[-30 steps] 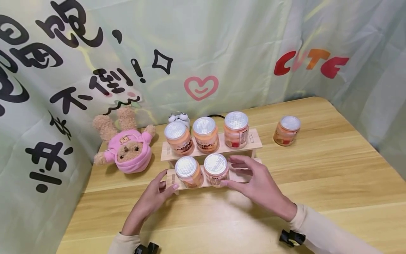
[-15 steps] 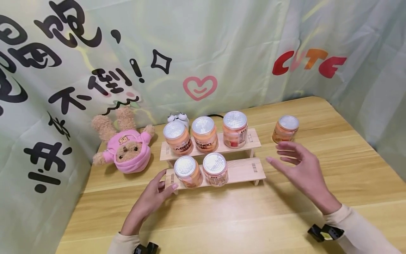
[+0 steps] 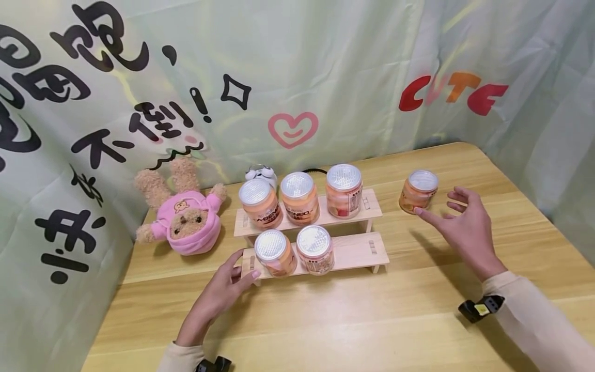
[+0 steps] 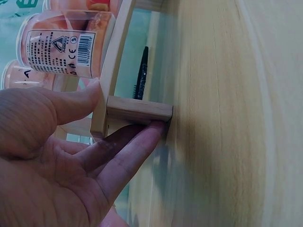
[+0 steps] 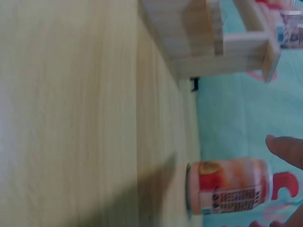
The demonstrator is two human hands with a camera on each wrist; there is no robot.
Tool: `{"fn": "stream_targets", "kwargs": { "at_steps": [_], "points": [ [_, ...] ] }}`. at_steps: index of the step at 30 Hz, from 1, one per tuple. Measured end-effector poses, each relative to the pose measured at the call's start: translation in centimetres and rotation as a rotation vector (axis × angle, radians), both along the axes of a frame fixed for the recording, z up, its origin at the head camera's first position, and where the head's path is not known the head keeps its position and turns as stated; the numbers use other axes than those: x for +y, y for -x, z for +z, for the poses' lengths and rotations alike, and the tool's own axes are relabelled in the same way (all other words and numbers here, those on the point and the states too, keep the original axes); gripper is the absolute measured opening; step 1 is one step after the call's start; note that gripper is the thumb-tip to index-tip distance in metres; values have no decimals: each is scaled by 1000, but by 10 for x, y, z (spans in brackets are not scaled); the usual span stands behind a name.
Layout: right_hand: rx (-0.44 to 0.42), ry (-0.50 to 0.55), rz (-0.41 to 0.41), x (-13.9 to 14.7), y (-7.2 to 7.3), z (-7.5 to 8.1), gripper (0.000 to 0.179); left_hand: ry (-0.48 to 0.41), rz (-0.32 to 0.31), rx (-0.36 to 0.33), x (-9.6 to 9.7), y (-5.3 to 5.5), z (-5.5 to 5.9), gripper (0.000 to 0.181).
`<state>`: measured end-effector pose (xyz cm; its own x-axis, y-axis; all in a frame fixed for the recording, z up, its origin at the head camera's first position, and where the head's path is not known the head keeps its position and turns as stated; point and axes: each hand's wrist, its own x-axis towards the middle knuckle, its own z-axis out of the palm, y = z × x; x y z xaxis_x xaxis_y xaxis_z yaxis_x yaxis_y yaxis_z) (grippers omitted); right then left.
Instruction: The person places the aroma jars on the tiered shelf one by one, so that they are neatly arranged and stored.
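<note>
My left hand (image 3: 220, 292) holds the left end of a two-step wooden display rack (image 3: 349, 251). In the left wrist view, the thumb lies at the step's edge and the fingers touch its wooden leg (image 4: 139, 109). Two lidded clear jars with orange-pink contents, a left one (image 3: 278, 257) and a right one (image 3: 318, 254), stand on the lower step. Three similar jars (image 3: 300, 201) stand on the upper step. To the right, my right hand (image 3: 469, 235) is spread beside a single jar (image 3: 417, 194) on the table, thumb near its base; contact is unclear.
A plush toy in a pink hoodie (image 3: 188, 217) lies left of the rack. Behind the upper jars is a white alarm clock (image 3: 262, 173), partly hidden. A printed curtain (image 3: 358, 77) hangs along the table's back edge.
My right hand has left the right jar on the lower step and moved right to the single jar. The left hand has stayed at the rack's end.
</note>
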<state>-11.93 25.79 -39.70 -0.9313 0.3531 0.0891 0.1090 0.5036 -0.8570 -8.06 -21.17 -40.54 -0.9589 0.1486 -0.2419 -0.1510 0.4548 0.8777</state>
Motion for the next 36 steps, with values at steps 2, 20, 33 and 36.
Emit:
{"fn": "stream_targets", "kwargs": {
  "at_steps": [2, 20, 33, 36],
  "points": [
    [-36, 3, 14, 2, 6, -1, 106, -5, 3, -1, 0, -1, -1, 75],
    [-30, 34, 94, 0, 37, -15, 102, -34, 6, -3, 1, 0, -3, 75],
    [-23, -42, 67, 1, 49, -18, 86, -12, 22, -12, 1, 0, 1, 76],
    [-12, -47, 75, 2, 48, -18, 84, -15, 19, -18, 1, 0, 1, 76]
  ]
}}
